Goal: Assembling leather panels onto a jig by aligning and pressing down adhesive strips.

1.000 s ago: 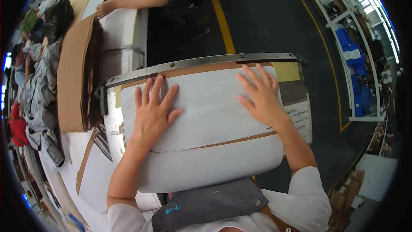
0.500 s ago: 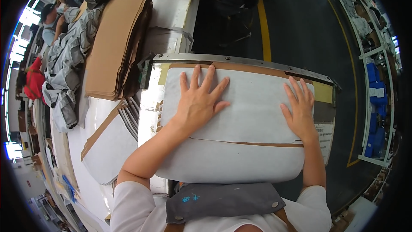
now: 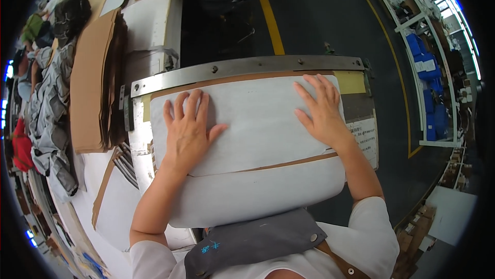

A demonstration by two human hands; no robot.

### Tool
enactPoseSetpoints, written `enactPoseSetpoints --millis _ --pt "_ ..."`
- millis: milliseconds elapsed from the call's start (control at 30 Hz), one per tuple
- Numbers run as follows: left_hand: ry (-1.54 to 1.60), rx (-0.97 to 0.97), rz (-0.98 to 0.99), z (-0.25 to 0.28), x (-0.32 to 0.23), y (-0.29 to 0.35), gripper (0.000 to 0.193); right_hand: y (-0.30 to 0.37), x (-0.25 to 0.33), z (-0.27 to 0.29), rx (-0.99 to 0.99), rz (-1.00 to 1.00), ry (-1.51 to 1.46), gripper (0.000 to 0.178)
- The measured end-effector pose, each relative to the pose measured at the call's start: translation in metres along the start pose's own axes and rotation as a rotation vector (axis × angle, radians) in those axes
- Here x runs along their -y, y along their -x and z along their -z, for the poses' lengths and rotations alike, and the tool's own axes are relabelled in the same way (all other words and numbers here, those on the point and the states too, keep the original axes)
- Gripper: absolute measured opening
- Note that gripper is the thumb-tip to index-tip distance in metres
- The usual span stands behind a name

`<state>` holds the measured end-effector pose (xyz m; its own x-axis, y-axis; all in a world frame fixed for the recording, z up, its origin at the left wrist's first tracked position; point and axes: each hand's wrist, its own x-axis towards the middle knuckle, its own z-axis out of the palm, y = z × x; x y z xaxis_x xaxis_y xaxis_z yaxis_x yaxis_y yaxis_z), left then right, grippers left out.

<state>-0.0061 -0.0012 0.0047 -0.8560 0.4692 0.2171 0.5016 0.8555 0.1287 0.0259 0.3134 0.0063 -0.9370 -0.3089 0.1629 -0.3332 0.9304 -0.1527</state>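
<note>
Left hand (image 3: 186,132) and right hand (image 3: 324,116) lie outstretched, gripping nothing, on the white sheet (image 3: 252,124), which appears already placed along the metal bar (image 3: 258,65); remaining work cannot be told.

Strip lights (image 3: 465,29) glare upper right; edges bowed (left perhaps soft).

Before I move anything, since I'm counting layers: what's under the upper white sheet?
Brown material shows along the far and near edges of the upper white sheet; whatever lies under its middle is covered.
</note>
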Motion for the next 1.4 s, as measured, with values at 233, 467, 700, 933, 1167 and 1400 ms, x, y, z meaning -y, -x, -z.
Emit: enactPoseSetpoints --millis 233,467,700,933,1167,1400 --pt "0.018 0.020 -0.026 0.000 0.001 0.000 0.068 0.002 -0.001 -0.001 -0.035 0.000 -0.026 0.052" --pt "0.038 0.009 -0.037 0.001 0.000 -0.002 0.069 0.002 0.000 0.000 -0.021 0.000 -0.003 0.054" --pt "0.058 0.028 -0.073 0.003 0.002 -0.005 0.069 0.001 0.000 0.001 -0.023 0.030 -0.006 0.055" --pt "0.088 0.061 -0.114 0.007 0.006 -0.010 0.066 -0.005 -0.001 0.006 0.007 0.075 -0.105 0.051" --pt "0.060 0.103 -0.130 0.008 0.008 -0.002 0.061 -0.005 0.001 0.015 0.115 0.062 -0.082 0.054" --pt "0.012 0.060 -0.073 0.014 0.006 -0.007 0.064 -0.008 0.000 0.014 0.089 0.072 0.003 0.061"
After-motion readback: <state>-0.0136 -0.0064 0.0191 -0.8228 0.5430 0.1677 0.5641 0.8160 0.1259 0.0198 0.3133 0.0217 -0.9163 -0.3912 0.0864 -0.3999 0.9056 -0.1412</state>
